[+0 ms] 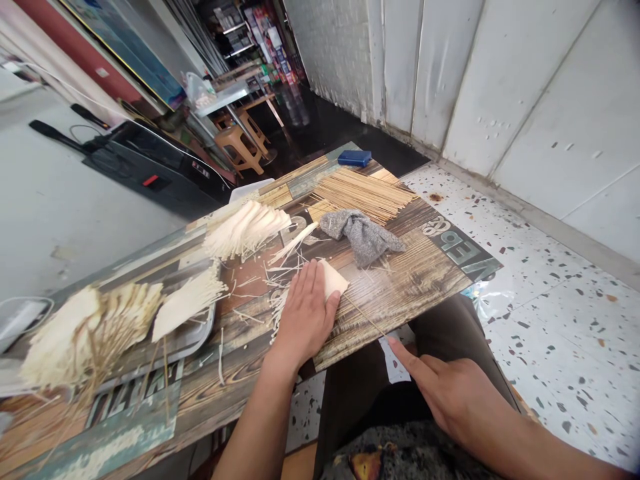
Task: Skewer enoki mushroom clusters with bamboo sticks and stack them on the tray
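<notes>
**Left hand (309, 310) lies on a cream-coloured flat food piece (334, 279); right hand (450, 383) grips a thin tan wooden skewer (367, 315)**

The fingers of the left hand are straight and close together, laid flat over the food piece. The fingers of the right hand are curled around the skewer's near end, with the index finger stretched along it. The skewer reaches the corner of the food piece; whether its tip is inside, I cannot tell.

The food piece is on the person's side of a crumpled grey cloth (365, 237), slightly left of it. Thin white strands (249, 316) are scattered to the left of the cloth, over the wood-patterned tabletop (430, 260). Also left of the cloth, a fanned row of cream-coloured pieces (245, 230) is lying. Well left of the cloth and nearer to the person is a shallow pale tray (207, 333), with skewered pieces (187, 300) on it. Just beyond the cloth are many loose tan skewers (365, 193), and farther behind, a small blue rectangular box (355, 158).
</notes>
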A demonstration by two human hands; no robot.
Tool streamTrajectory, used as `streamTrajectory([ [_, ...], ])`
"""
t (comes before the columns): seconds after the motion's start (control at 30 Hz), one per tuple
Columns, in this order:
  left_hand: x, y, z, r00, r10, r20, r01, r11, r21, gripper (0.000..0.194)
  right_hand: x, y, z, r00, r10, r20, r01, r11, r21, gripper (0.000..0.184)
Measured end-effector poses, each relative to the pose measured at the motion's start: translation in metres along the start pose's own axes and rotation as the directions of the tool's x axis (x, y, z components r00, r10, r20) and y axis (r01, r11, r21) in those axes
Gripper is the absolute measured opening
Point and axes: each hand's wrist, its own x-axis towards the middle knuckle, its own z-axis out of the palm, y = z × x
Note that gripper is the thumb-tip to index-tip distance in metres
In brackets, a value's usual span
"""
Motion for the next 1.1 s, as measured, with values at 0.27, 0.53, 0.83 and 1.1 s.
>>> streamTrajectory([
  [0.27,0.001,-0.001,0.003,1.000,0.008,-0.011,-0.008,1.000,0.008,0.062,0.006,-0.002,0.000,0.999,-0.025,-0.038,0.024,0.999,-0.032,0.051],
  [0.53,-0.022,0.025,-0.023,0.984,0.095,-0.154,-0.063,0.978,0.198,0.056,0.010,-0.003,-0.003,0.998,-0.025,-0.049,0.022,0.997,-0.072,0.049],
  [0.83,-0.041,0.033,-0.003,0.986,0.142,-0.090,-0.133,0.986,0.099,0.061,0.005,-0.001,-0.002,1.000,-0.019,-0.005,0.018,0.999,-0.044,0.052],
  [1.1,-0.039,0.032,-0.007,0.992,0.119,-0.042,-0.117,0.992,0.043,0.061,0.008,-0.001,0.001,0.999,-0.031,-0.022,0.030,0.998,-0.054,0.053],
])
